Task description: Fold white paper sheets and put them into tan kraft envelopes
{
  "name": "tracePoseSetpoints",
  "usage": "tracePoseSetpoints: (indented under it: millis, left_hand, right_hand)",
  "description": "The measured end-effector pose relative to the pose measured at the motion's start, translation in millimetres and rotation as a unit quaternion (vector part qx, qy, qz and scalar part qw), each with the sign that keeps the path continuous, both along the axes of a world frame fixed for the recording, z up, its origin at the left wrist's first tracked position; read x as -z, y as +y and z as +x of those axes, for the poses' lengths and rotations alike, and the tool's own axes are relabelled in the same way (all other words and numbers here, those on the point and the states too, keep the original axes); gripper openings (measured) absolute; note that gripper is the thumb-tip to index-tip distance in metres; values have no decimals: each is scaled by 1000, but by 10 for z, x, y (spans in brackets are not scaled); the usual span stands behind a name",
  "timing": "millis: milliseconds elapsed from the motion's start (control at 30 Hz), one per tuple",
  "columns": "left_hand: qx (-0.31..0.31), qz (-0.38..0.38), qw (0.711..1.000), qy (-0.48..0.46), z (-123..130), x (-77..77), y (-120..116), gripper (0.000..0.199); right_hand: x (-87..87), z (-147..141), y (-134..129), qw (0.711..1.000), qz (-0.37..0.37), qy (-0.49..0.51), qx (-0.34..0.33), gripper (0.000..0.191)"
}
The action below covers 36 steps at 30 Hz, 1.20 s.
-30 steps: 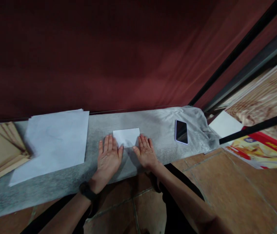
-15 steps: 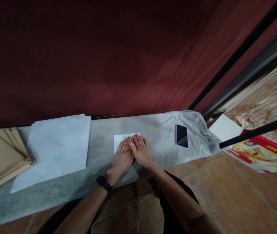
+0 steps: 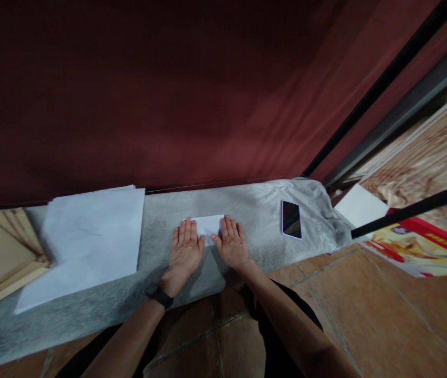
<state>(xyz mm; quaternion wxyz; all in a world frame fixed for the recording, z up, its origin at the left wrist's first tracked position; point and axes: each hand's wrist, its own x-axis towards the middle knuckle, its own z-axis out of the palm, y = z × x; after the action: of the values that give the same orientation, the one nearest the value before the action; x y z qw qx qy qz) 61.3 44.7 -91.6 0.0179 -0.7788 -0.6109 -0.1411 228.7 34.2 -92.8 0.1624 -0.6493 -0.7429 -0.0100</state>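
A small white piece of paper (image 3: 208,227), seemingly folded, lies flat on the grey cloth (image 3: 160,226) in front of me. My left hand (image 3: 186,247) rests flat over its left end, palm down with the fingers stretched out and a dark band on the wrist. Over the right end lies my right hand (image 3: 232,244), also flat with its fingers extended. Between the two thumbs the middle of the paper shows; its ends are hidden under my fingers.
On the left is a stack of large white sheets (image 3: 93,247), beside brown paper envelopes or folders (image 3: 3,252). A phone (image 3: 291,219) lies to the right. Black bars (image 3: 412,210) and a red-and-yellow printed box or sheet (image 3: 428,247) are at far right. A dark red surface rises behind.
My hands were together over the paper's middle and right. My left hand has slid left, and the two now lie apart at opposite ends, baring the paper's middle.
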Motion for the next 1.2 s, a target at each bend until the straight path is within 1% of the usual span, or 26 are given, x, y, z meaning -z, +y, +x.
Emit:
tracePoseSetpoints:
  millis: [133,200,267,333,433,467,533,667,767,867,967,1100,1200]
  left_hand:
    - [-40,13,999,-15,-26,44,2,66]
    - [-61,16,998,-18,-33,18,9,65]
    - [-61,17,998,-17,-17,-48,19,64]
    - [-25,14,999,-16,36,-130,31,63]
    - [71,-12,997,-11,169,-194,57,59]
    - [92,-22,995,-9,215,-187,70,58]
    - [110,-34,993,-7,290,-136,98,58]
    - [102,-22,995,-6,340,11,157,58]
    - [82,-19,996,-3,323,68,184,60]
    - [67,-31,997,11,305,71,194,62]
    - [71,-35,997,20,296,51,189,65]
    - [76,-19,997,9,288,32,158,65]
    - [62,-12,998,-1,282,30,129,62]
  right_hand:
    - [-18,38,-11,1000,-5,-1,6,67]
    - [-35,41,-14,1000,-11,1,7,67]
    - [-61,34,-14,1000,-19,4,9,66]
    - [-94,22,-11,1000,-26,10,12,64]
    - [-155,13,0,999,-40,22,16,59]
    - [-176,16,5,998,-46,24,17,58]
    - [-213,30,18,998,-60,24,18,56]
    - [-252,52,50,997,-65,20,23,54]
    - [-258,11,83,998,-56,29,24,54]
    - [-259,-88,116,997,-58,42,-2,53]
    - [-256,-186,136,997,-62,42,-23,52]
    - [-232,-224,147,998,-58,28,-15,52]
    - [-197,-199,155,998,-56,25,-13,53]
